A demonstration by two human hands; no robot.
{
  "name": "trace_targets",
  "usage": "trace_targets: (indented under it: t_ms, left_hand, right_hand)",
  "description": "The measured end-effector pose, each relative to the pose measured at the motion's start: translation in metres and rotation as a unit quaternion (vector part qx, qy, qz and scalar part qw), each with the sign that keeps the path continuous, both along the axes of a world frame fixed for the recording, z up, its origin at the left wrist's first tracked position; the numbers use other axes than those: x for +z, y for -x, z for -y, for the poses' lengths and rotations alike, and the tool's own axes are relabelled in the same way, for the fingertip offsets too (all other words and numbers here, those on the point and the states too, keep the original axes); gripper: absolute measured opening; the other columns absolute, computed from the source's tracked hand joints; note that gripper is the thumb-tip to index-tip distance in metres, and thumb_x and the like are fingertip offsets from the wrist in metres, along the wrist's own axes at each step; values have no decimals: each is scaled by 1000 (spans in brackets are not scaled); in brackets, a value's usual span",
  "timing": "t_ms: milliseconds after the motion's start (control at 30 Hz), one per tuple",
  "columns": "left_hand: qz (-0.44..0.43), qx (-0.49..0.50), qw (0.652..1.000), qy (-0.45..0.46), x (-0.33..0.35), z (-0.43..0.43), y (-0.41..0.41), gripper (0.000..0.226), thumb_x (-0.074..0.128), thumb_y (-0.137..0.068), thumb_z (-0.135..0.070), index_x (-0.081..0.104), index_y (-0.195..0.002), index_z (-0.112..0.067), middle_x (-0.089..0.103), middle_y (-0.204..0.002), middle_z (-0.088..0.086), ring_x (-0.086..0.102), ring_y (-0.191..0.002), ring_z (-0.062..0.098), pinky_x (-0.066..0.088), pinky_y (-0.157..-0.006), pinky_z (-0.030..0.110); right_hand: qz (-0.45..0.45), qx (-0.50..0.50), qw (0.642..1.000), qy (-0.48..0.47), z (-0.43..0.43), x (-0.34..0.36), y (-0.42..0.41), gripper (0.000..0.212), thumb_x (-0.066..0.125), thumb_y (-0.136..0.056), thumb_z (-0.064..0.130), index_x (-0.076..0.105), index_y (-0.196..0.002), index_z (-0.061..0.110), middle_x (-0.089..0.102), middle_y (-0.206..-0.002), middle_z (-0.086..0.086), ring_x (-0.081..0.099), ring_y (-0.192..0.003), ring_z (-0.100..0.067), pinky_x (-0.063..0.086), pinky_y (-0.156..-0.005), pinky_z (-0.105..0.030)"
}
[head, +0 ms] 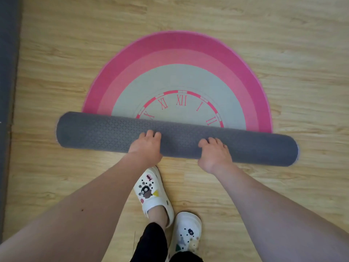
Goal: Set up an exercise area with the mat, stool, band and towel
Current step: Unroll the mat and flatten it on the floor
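Observation:
A round mat (pixel 177 76) lies half unrolled on the wooden floor. Its flat far half shows pink rings, a pale centre and a clock face with Roman numerals. The near half is a grey roll (pixel 98 132) with a patterned underside, lying across the view. My left hand (pixel 147 146) grips the roll near its middle. My right hand (pixel 214 154) grips it a little further right. No stool, band or towel is in view.
My two feet in white clogs (pixel 153 193) stand on the floor just behind the roll. A dark grey edge (pixel 7 91) runs down the left side of the view. Wooden floor (pixel 283 53) surrounds the mat.

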State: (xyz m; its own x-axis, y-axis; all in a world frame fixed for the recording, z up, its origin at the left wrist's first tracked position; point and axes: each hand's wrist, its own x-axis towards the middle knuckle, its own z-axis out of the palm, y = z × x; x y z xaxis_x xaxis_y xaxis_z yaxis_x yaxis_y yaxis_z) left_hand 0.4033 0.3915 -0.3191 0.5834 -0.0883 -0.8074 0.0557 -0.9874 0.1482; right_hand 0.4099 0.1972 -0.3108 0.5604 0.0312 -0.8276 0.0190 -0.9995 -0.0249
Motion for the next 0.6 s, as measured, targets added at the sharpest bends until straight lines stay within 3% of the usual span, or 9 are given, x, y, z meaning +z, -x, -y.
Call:
trace_targets:
  t_ms: [167,267,400,500,567,600]
  left_hand:
    - [-42,22,999,-18,-2,9,45,80,44,-93,-22,-10,-152,-24,46,-133,12,51,-115,32,46,-89,44]
    - [-60,9,998,-28,-5,12,71,79,42,-93,-20,-9,-152,-26,54,-125,8,55,-108,28,47,-81,39]
    - [-33,3,999,-41,-6,19,96,66,45,-93,-22,14,-151,-21,27,-144,12,29,-132,30,44,-96,43]
    - [24,-4,999,-24,-7,19,111,53,49,-91,-21,32,-141,-15,12,-154,8,11,-142,26,40,-102,43]
    - [33,3,999,5,-10,17,121,50,50,-91,-19,34,-137,-12,14,-156,7,13,-143,25,38,-105,43]
    - [37,5,999,12,-11,17,125,50,52,-90,-19,35,-136,-11,21,-152,7,20,-139,26,40,-104,42]
  right_hand:
    - [-12,-8,1000,-5,11,3,51,81,51,-87,18,6,-155,20,47,-139,-9,38,-132,-30,28,-112,-41]
    - [-46,-20,999,-4,15,0,82,87,49,-88,15,-6,-155,23,52,-134,-10,42,-128,-31,31,-111,-42]
    - [-11,-7,1000,-1,20,-1,122,84,54,-87,15,5,-155,26,39,-141,-12,34,-131,-30,31,-110,-41]
    - [62,23,998,2,21,-3,137,71,55,-87,12,26,-150,26,11,-157,-15,10,-145,-31,16,-119,-42]
    - [71,8,997,-15,20,-6,139,57,54,-87,11,40,-141,24,0,-161,-14,-1,-149,-30,9,-121,-42]
    - [61,-6,998,-20,19,-7,138,54,53,-87,11,44,-138,23,7,-161,-15,4,-149,-30,11,-121,-42]
